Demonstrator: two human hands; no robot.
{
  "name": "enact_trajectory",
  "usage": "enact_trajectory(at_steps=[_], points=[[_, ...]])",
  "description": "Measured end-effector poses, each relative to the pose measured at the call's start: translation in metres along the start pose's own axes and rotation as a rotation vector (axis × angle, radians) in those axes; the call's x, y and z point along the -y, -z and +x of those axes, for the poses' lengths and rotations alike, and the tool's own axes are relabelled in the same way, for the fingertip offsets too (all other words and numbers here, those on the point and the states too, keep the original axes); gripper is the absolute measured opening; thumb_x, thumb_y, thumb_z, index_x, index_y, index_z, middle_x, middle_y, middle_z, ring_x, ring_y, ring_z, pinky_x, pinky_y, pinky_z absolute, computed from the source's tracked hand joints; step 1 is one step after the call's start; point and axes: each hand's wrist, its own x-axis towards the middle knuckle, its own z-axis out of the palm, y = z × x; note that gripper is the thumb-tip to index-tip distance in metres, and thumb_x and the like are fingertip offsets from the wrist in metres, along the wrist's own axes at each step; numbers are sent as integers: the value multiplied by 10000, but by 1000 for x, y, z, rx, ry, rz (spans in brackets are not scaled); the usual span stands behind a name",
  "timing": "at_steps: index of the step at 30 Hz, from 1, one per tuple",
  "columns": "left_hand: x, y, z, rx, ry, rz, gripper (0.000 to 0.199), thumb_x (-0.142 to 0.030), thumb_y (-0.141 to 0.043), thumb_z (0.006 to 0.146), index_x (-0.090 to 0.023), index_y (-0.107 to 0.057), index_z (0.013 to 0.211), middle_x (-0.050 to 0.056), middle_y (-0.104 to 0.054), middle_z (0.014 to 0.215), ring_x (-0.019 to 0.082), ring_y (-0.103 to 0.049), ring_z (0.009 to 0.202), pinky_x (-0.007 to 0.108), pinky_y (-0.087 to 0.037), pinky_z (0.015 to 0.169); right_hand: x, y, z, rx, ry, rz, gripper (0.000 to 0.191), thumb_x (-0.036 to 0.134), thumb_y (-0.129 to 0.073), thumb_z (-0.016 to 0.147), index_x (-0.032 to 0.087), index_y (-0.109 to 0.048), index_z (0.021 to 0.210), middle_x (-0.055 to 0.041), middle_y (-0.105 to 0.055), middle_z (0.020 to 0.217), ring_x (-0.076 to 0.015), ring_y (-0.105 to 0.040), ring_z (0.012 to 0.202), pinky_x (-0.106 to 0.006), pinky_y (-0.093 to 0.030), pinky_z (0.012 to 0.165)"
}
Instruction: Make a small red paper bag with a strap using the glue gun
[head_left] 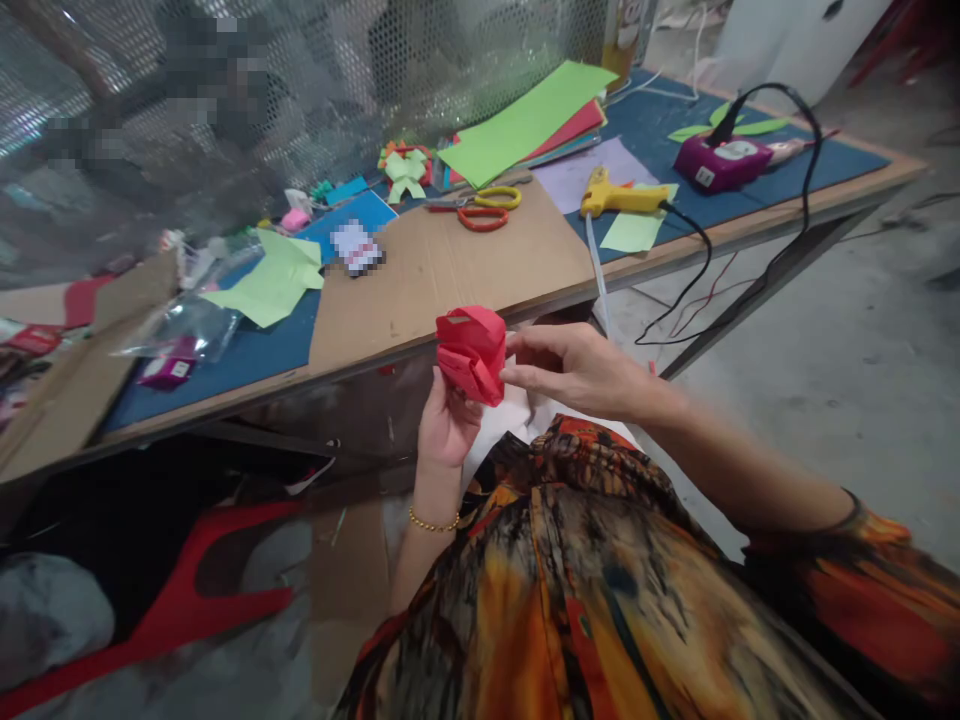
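Observation:
A red paper flower [472, 352] with folded, layered petals is held in front of my body, just off the table's front edge. My left hand [448, 420] grips it from below, thumb and fingers closed on its base. At its right side is my right hand [574, 370], with thumb and forefinger brought close together at the outer petal. Whether those fingertips pinch the paper is hard to make out, though they appear to touch its edge.
Scissors [487, 207] lie on a cardboard sheet [450, 265]. To their right are a yellow glue gun [626, 195] with its cord and a purple power block [724, 160]. Green paper [529, 120] tops a stack at the back. A red chair [202, 590] stands lower left.

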Motion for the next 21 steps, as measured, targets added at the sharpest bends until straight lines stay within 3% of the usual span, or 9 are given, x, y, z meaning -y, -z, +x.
enact_trajectory(at_steps=[3, 7, 12, 15, 17, 18, 20, 21], points=[[0, 2, 2, -11, -1, 13, 428, -354, -355, 1194, -247, -753, 1312, -5, -831, 826, 64, -727, 606, 103, -519, 536, 2, 1, -3, 3, -20, 59, 460, 566, -662, 1008, 174, -672, 767, 11, -600, 676, -107, -488, 621, -279, -364, 603], [-1, 2, 3, -28, 28, -17, 453, -333, -323, 1200, -239, -747, 1331, -7, -825, 801, 62, -714, 593, 104, -487, 508, 10, 16, -14, -17, 62, 131, 348, 416, -695, 1011, 196, -647, 746, 28, -574, 668, -99, -478, 597, -281, -372, 586], [-1, 0, 2, -9, 34, -30, 492, -323, -339, 1202, -198, -780, 1024, -5, -814, 766, 45, -716, 575, 79, -477, 488, 17, 29, -32, -191, 205, 295, 329, 455, -777, 970, 229, -703, 742, -24, -651, 816, -142, -581, 670, -305, -447, 575], [-2, 1, 3, 14, 15, -7, 531, -331, -359, 1202, -186, -746, 870, -20, -802, 732, 20, -680, 515, 61, -472, 477, 19, 42, -48, -283, 265, 514, 287, 431, -796, 945, 252, -695, 744, -20, -692, 918, -97, -539, 500, -305, -421, 434], [-3, 3, 5, 4, 4, -5, 550, -339, -348, 1204, -179, -733, 845, -20, -791, 712, 11, -654, 484, 58, -467, 464, 16, 58, -66, -314, 241, 593, 365, 450, -813, 935, 264, -619, 687, 23, -628, 726, -69, -409, 345, -305, -340, 337], [-4, 5, 5, 1, 0, -8, 542, -345, -355, 1203, -177, -731, 851, -16, -785, 706, 14, -650, 483, 60, -467, 458, 11, 68, -77, -306, 231, 594, 438, 497, -816, 930, 273, -565, 650, 56, -504, 560, -69, -330, 288, -301, -281, 297], [-6, 11, 8, 20, -3, -3, 472, -358, -418, 1188, -175, -738, 894, -1, -780, 725, 30, -670, 519, 72, -483, 461, -9, 86, -100, -288, 160, 504, 562, 570, -702, 1010, 289, -454, 590, 84, -289, 406, -82, -219, 238, -308, -203, 268], [-6, 14, 9, 41, -6, 3, 418, -360, -462, 1175, -175, -744, 927, 7, -782, 750, 39, -686, 550, 77, -500, 476, -24, 92, -110, -237, 165, 403, 610, 612, -638, 1040, 286, -440, 563, 76, -295, 384, -82, -223, 236, -305, -207, 269]])
